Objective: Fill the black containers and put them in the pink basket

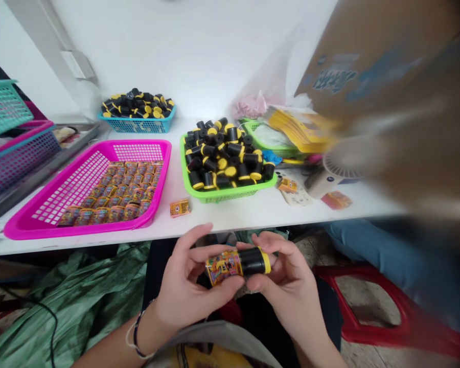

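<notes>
Both my hands hold one small black tube (253, 261) with a yellow cap, just below the table's front edge. A colourful printed sleeve (223, 266) covers its left half. My left hand (184, 286) pinches the sleeved end between thumb and fingers. My right hand (287, 278) grips the black capped end. A green basket (230, 193) heaped with bare black and yellow tubes stands on the white table ahead. Left of it a pink tray (80, 225) holds rows of sleeved tubes.
A loose flat sleeve (179, 207) lies near the table edge. A blue basket (138, 124) of tubes stands at the back. A blurred cardboard box (387, 76) fills the upper right, above a small fan (331, 174). A red stool (371, 312) and another person's leg (375, 250) are right.
</notes>
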`<state>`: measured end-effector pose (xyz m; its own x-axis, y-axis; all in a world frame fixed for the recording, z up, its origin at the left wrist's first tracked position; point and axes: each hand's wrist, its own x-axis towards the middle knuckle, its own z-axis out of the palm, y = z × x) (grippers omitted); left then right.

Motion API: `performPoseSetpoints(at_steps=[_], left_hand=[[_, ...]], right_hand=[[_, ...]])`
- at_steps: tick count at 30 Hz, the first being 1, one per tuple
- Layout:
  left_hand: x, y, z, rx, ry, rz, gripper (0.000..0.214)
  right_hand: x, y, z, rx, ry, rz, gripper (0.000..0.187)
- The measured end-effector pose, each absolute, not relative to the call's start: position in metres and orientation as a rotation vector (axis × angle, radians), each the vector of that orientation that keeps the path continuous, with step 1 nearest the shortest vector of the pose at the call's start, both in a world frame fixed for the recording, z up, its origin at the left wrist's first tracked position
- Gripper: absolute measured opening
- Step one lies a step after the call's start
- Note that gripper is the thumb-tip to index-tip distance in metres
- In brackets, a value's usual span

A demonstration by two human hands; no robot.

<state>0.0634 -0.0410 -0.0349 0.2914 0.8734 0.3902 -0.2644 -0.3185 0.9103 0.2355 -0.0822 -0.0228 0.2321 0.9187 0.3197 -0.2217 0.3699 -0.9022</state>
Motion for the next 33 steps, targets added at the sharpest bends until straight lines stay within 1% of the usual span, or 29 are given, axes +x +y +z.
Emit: performPoseSetpoints(at_steps=[2, 6, 7, 12, 16, 23, 27, 30, 33], left_hand=[[0.065, -0.038, -0.031, 1.315, 0.586, 1.217, 0.078], [0.067, -0.032, -0.021, 1.140, 0.574, 1.112, 0.084], [0.068, -0.031, -0.019, 1.125, 0.569, 1.094, 0.082], [0.069, -0.031, -0.015, 1.124, 0.555, 1.078, 0.056], [0.070, -0.031, -0.018, 1.166, 0.612, 1.076, 0.047], [0.068, -0.030, -0.019, 1.217, 0.617, 1.150, 0.037], [0.067, -0.032, -0.021, 1.240, 0.533, 1.213, 0.026], [0.069, -0.033, -0.021, 1.250, 0.513, 1.245, 0.027], [0.069, -0.033, -0.018, 1.271, 0.484, 1.279, 0.026]], right_hand=[[0.236, -0.083, -0.021, -0.829, -1.028, 0.925, 0.035], [0.236, -0.084, -0.019, -0.842, -0.992, 0.902, 0.036], [0.236, -0.084, -0.019, -0.853, -0.974, 0.900, 0.036], [0.235, -0.084, -0.022, -0.893, -0.904, 0.929, 0.031], [0.234, -0.084, -0.021, -0.904, -0.918, 0.905, 0.029], [0.234, -0.086, -0.017, -0.917, -1.109, 0.677, 0.034], [0.235, -0.088, -0.021, -0.881, -1.195, 0.592, 0.037], [0.237, -0.089, -0.023, -0.897, -1.265, 0.508, 0.040], [0.240, -0.090, -0.022, -0.906, -1.408, 0.401, 0.048]])
